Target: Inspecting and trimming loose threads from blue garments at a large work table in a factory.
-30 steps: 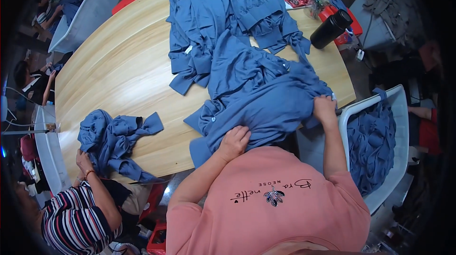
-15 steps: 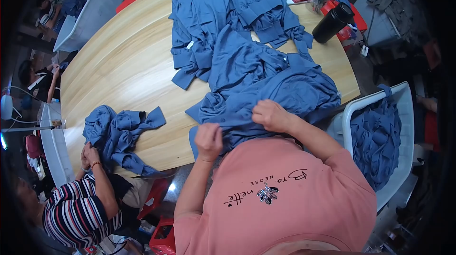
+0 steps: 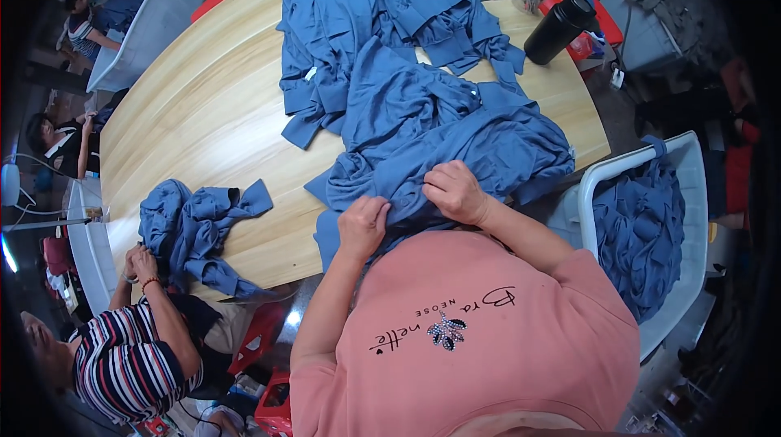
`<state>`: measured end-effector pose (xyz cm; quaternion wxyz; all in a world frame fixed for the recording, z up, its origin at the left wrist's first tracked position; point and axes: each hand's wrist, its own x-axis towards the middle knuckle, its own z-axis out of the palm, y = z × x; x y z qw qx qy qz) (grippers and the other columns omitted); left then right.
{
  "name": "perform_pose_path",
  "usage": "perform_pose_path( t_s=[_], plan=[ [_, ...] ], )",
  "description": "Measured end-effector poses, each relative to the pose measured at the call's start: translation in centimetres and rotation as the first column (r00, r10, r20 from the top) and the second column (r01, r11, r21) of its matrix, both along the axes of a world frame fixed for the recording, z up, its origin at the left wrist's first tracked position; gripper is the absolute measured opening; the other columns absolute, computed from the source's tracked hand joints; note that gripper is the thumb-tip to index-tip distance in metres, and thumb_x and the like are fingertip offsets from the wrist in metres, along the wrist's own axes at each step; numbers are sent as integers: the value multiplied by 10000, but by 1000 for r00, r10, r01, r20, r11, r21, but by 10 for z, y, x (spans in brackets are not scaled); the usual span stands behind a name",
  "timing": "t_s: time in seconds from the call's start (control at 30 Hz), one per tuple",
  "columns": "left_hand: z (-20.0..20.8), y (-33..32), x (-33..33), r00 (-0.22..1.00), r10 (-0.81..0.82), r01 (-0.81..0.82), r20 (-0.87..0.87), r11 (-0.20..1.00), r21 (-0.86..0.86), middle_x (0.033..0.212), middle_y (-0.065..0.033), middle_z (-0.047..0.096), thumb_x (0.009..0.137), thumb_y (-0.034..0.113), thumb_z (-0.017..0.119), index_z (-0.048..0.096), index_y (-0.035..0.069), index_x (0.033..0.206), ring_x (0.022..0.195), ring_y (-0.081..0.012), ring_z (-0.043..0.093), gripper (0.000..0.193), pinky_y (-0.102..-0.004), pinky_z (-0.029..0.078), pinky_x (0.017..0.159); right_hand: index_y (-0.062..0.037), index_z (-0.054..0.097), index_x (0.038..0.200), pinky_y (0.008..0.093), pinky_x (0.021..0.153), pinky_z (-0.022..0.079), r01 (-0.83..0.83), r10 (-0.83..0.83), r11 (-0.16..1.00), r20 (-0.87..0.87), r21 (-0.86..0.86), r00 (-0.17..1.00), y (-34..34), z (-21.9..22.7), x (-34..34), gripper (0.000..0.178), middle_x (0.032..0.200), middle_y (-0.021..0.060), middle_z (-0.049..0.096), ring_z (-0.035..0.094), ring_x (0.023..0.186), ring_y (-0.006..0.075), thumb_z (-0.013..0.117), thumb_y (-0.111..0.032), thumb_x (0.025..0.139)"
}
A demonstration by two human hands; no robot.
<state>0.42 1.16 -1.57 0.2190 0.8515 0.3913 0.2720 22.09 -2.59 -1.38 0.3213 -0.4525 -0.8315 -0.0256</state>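
A crumpled blue shirt (image 3: 455, 140) lies at the table edge right in front of me, its near part gathered under my hands. My left hand (image 3: 363, 227) is closed, thumb and fingertips pinching the shirt's near edge. A little to the right and farther in, my right hand (image 3: 457, 193) is also closed on the same shirt, fingers curled into the cloth. Small dark buttons seem to show along the strip between the hands. Whatever lies under the fingertips is hidden.
More blue shirts (image 3: 350, 22) are heaped at the far side of the wooden table (image 3: 203, 128). A black bottle (image 3: 560, 28) stands far right. A white bin (image 3: 590, 217) of blue garments is at my right. A co-worker in stripes handles another blue garment (image 3: 191, 225) at left.
My left hand has moved slightly forward and right, from a blurred position above the cloth to a pinch on it. The right hand stays on the shirt. The whole view has shifted a little.
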Motion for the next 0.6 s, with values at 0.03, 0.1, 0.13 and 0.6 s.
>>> perform_pose_path(
  t_s=[0.03, 0.1, 0.13, 0.6],
  plan=[
    [4, -4, -4, 999, 23, -23, 27, 1000, -11, 731, -93, 601, 731, 64, 639, 623, 55, 783, 667, -245, 584, 55, -317, 461, 582, -51, 565, 760, 315, 658, 397, -11, 11, 1000, 10, -1, 1000, 0, 1, 1, 118, 839, 48, 561, 544, 790, 194, 561, -71, 643],
    [11, -12, -12, 996, 71, -68, 56, 996, -60, 669, -88, 600, 750, 50, 624, 626, 46, 755, 577, -218, 581, 7, -290, 449, 517, -54, 568, 751, 329, 691, 403, -10, 14, 997, -47, 70, 999, -1, 3, 1, 105, 889, 56, 576, 550, 830, 199, 559, -68, 647],
    [15, -16, -16, 995, 70, -68, 72, 997, -35, 669, -88, 600, 750, 50, 624, 626, 46, 755, 577, -218, 581, 7, -290, 449, 517, -54, 568, 751, 329, 691, 403, -15, 17, 998, -36, 64, 999, -2, 4, 0, 105, 889, 56, 576, 550, 830, 199, 559, -68, 647],
    [6, -1, 14, 999, -50, 50, 1, 996, -68, 834, -153, 546, 704, 43, 574, 570, 35, 927, 759, -337, 539, 223, -389, 448, 646, -99, 479, 695, 329, 577, 383, -260, 318, 911, -141, 321, 938, 19, -8, -23, 93, 675, 25, 455, 484, 623, 191, 515, -182, 716]
  ],
)
